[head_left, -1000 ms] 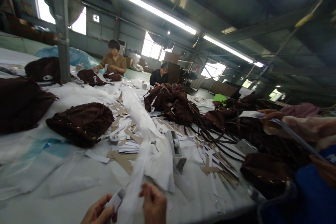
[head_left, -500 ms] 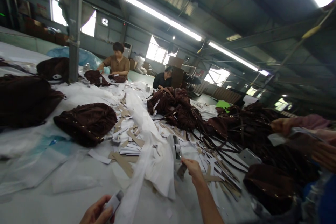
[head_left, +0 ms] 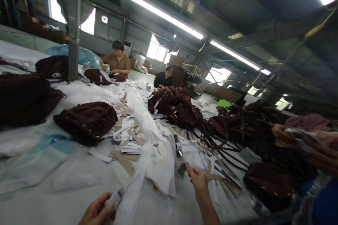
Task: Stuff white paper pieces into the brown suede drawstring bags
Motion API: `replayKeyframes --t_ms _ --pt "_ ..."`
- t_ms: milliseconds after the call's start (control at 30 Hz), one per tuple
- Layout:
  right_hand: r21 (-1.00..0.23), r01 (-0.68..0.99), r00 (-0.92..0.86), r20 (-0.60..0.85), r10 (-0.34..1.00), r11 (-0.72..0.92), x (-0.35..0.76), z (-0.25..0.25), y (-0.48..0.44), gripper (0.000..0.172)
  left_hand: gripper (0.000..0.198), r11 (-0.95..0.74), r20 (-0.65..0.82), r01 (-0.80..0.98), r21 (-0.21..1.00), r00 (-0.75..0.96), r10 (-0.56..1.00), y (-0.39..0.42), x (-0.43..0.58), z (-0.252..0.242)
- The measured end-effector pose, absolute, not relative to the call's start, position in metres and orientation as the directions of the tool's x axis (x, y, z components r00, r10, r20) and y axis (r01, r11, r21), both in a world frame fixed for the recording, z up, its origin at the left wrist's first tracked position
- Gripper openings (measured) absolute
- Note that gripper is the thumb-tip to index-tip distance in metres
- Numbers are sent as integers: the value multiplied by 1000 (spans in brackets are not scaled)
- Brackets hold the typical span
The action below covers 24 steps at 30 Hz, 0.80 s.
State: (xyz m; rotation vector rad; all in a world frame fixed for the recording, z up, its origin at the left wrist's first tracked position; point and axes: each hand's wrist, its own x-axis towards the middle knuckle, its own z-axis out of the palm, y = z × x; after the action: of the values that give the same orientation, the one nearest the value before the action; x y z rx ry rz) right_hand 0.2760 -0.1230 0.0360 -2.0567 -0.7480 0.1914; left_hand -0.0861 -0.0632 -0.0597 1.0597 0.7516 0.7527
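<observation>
My left hand (head_left: 96,210), low at the front of the table, is closed around a small white-wrapped piece (head_left: 114,200) with a grey end. To its right, my right hand (head_left: 198,180) has its fingertips pinched together. What they hold, if anything, is too small to make out. Just beyond those fingertips stands a tape dispenser (head_left: 176,147), grey and partly clear, beside a long white sheet of wrapping (head_left: 158,163). Cut paper and cardboard strips (head_left: 132,147) lie scattered around both sides of the sheet.
Dark brown bags (head_left: 87,121) lie at left, with a heap of them (head_left: 179,107) and their straps further back. At right, another person's hands (head_left: 287,135) hold something pale above a brown bag (head_left: 269,184). Two people sit across the table near a metal post (head_left: 74,28).
My right hand has drawn back slightly, down and to the right, away from the tape dispenser. My left hand keeps its hold, barely moved. The person's hands at right have shifted a little.
</observation>
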Motion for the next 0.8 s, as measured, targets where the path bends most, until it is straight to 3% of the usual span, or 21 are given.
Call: replayKeyframes --t_ms 100,367,467,533,633,700,800 --pt "-759 480 796 165 583 -440 268 22 -126 55 50 322 -179 -192 927 528 830 -64 -85 -60" --pt "-611 516 818 145 556 -600 266 23 -136 26 46 287 -160 -165 944 530 833 -62 -89 -47" --pt "-589 515 814 108 570 -624 245 28 -146 28 41 288 -156 -158 944 556 816 -58 -90 -43" --pt "-684 527 729 59 682 -504 211 31 -148 35 38 280 -148 -162 946 552 821 -56 -91 -43" --pt "-867 439 392 -53 918 -237 138 31 -144 38 34 245 -131 -144 959 541 830 -56 -91 -44" --pt "-911 382 198 -86 977 -157 90 28 -135 37 32 186 -97 -117 976 530 842 -57 -91 -43" --pt "-919 381 120 -61 991 -103 45 21 -118 37 29 74 -25 -81 994 492 870 -59 -91 -41"
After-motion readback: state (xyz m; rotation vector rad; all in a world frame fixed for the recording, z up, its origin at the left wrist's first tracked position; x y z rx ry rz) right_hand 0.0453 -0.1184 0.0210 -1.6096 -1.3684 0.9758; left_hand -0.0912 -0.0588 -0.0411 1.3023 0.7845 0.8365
